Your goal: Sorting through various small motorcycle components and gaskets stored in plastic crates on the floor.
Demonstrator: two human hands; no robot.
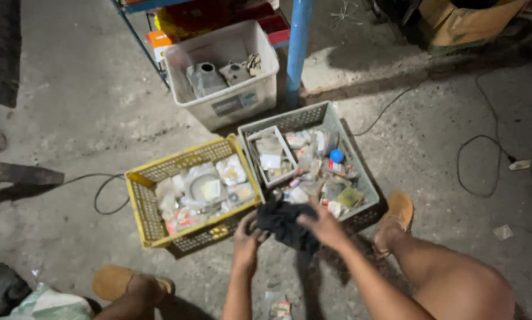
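Note:
Both my hands hold a crumpled black cloth just in front of two crates on the concrete floor. My left hand grips its left side and my right hand grips its right side. The cloth hangs over the near rim of a grey-green crate filled with several small bagged parts, a small white tray and a blue round cap. To the left sits a yellow crate holding several clear bags of parts.
A white tub with grey metal parts stands behind the crates beside a blue post. Black cables trail across the floor at right and left. My feet in tan slippers flank the crates. A cardboard box sits far right.

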